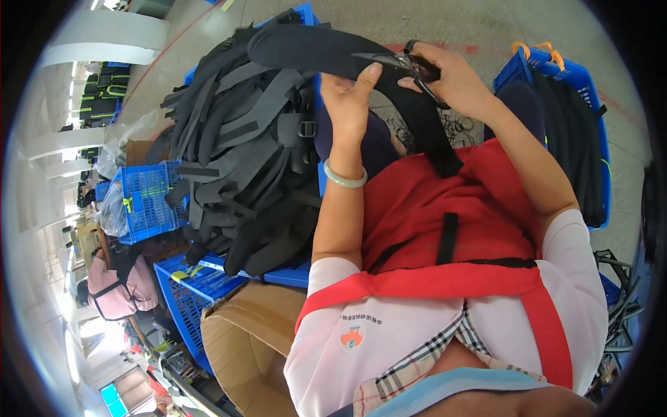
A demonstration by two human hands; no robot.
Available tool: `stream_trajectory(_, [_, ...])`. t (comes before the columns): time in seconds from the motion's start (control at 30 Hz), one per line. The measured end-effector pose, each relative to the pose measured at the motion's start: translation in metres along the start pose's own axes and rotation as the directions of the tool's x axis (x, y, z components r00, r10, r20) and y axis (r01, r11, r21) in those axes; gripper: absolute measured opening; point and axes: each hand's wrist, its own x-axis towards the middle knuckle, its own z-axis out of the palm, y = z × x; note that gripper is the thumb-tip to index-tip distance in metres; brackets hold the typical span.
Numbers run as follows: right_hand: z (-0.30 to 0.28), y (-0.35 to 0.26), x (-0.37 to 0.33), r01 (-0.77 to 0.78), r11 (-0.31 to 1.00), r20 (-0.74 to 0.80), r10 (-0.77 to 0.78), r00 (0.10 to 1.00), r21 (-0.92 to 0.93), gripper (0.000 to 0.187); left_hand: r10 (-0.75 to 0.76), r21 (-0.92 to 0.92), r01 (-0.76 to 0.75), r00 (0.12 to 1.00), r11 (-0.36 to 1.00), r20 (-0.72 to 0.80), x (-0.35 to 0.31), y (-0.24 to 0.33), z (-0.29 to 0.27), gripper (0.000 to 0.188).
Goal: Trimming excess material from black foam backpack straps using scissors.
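Note:
A black, curved padded strap (313, 50) stretches across above my lap, with its narrower end hanging down over the red apron (417, 215). My left hand (349, 104) pinches its edge between thumb and fingers, a pale bangle on the wrist. My right hand (451, 78) is closed round dark-handled scissors (429, 75), whose blades lie against the strap beside my left thumb. The fingers of my right hand partly hide the handles. To the left, a large heap of black and grey straps (257, 132) with buckles rests close to my left arm.
At right stands a blue crate (603, 167) holding black padded pieces. Blue crates (149, 198) and an open cardboard box (257, 347) are on the left. Dark thread scraps (455, 128) litter the floor between my legs. Farther left, a person in pink (121, 285) sits.

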Motion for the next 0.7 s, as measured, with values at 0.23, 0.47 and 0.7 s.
stream_trajectory(0.23, [-0.006,0.022,-0.001,-0.022,1.000,-0.087,0.021,0.996,-0.011,0.033,-0.079,-0.138,0.055,0.982,0.989,-0.174,-0.005,0.001,-0.012,0.047])
stream_trajectory(0.47, [-0.017,-0.001,0.023,0.062,0.989,-0.097,-0.075,0.992,-0.132,0.034,-0.060,-0.302,0.034,0.995,0.953,-0.078,0.014,0.012,-0.009,0.028])
stream_trajectory(0.7, [-0.025,0.040,0.013,0.017,0.952,-0.025,-0.026,0.999,-0.306,0.033,-0.042,-0.187,0.014,0.989,0.982,-0.145,0.010,0.007,0.002,0.019])
